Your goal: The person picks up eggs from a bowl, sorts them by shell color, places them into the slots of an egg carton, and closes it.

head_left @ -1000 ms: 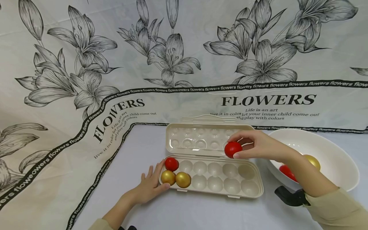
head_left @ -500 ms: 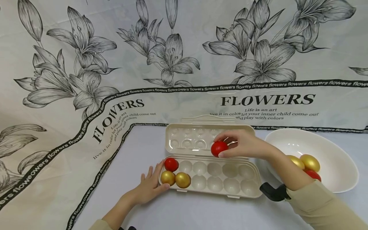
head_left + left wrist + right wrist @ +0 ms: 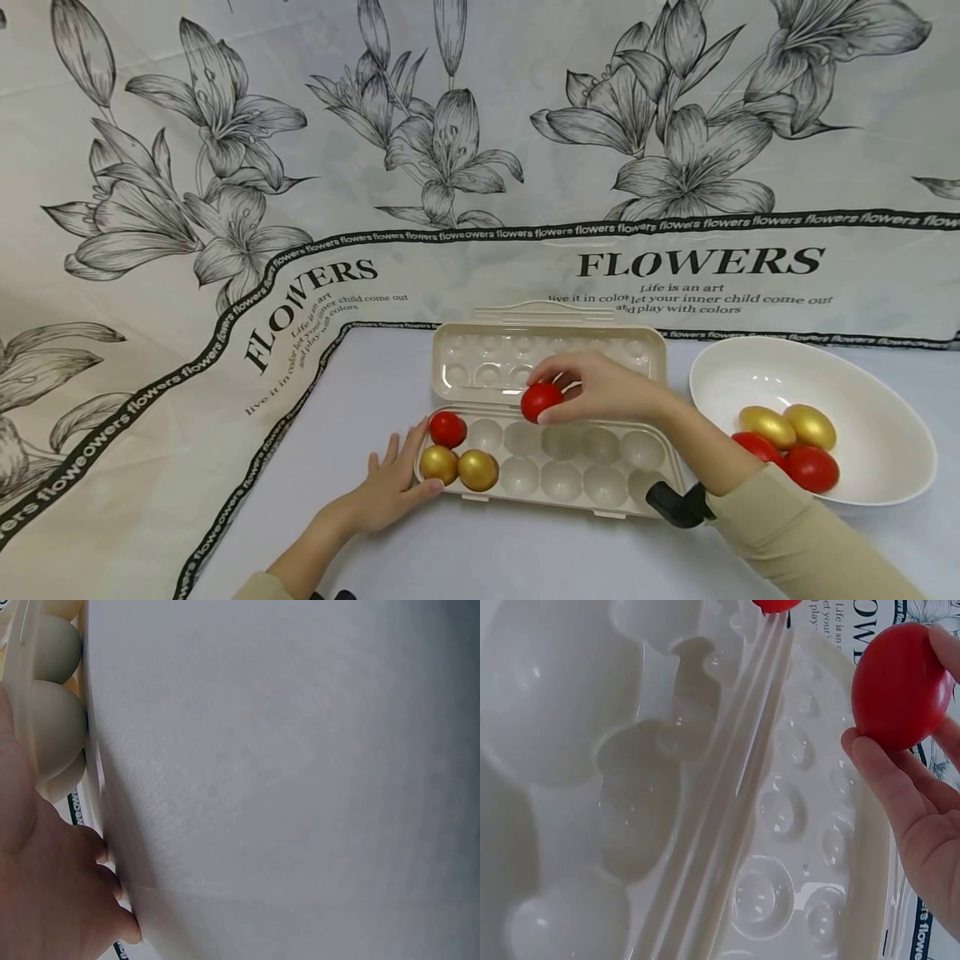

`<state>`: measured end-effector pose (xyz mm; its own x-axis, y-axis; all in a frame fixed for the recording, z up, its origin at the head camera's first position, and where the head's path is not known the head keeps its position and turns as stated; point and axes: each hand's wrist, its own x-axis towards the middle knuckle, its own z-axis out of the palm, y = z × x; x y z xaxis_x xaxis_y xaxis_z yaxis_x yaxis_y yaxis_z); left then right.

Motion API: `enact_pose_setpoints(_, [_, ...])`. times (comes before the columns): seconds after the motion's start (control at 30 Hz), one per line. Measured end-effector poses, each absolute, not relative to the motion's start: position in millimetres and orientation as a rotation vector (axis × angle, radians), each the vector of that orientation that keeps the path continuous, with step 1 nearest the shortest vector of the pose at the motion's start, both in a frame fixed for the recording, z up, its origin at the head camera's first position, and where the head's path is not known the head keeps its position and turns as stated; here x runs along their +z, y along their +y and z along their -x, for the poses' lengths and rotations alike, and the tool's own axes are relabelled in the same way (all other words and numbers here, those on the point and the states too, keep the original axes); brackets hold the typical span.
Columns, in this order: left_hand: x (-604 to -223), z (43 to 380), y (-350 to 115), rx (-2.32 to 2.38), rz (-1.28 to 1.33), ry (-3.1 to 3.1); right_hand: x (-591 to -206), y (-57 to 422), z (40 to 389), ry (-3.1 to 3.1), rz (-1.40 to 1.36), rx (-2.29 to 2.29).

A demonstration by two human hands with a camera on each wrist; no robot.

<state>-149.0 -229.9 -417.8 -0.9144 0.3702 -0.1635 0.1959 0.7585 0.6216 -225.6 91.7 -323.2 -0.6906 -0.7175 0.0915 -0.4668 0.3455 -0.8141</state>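
Observation:
Between thumb and fingers, my right hand [image 3: 592,387] pinches a red egg [image 3: 542,402], held over the back edge of an egg carton [image 3: 543,492]. The right wrist view shows the same red egg [image 3: 901,686] at the fingertips, above the carton's lid [image 3: 802,787]. Spread at the carton's left end, my left hand [image 3: 386,492] touches its side with thumb and forefinger. In the carton's left cups sit another red egg [image 3: 447,428] at the back, a gold egg [image 3: 438,463] in front, and a second gold egg [image 3: 477,469] beside that one.
A white bowl [image 3: 885,433] at the right holds several red and gold eggs. The carton's lid [image 3: 487,367] lies open toward the back. Behind the table [image 3: 525,558] hangs a flower-printed cloth [image 3: 450,275].
My right hand has carried the red egg leftward over the carton, away from the bowl. More of the bowl's eggs show now. The left hand has stayed put.

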Motion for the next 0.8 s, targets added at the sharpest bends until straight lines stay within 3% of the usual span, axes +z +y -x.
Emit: enact_pose_setpoints(0.8, [-417.4, 149.2, -230.6, 0.896, -0.443, 2.683, -342.3, 42.6, 225.4, 2.405, 1.098, -1.105])
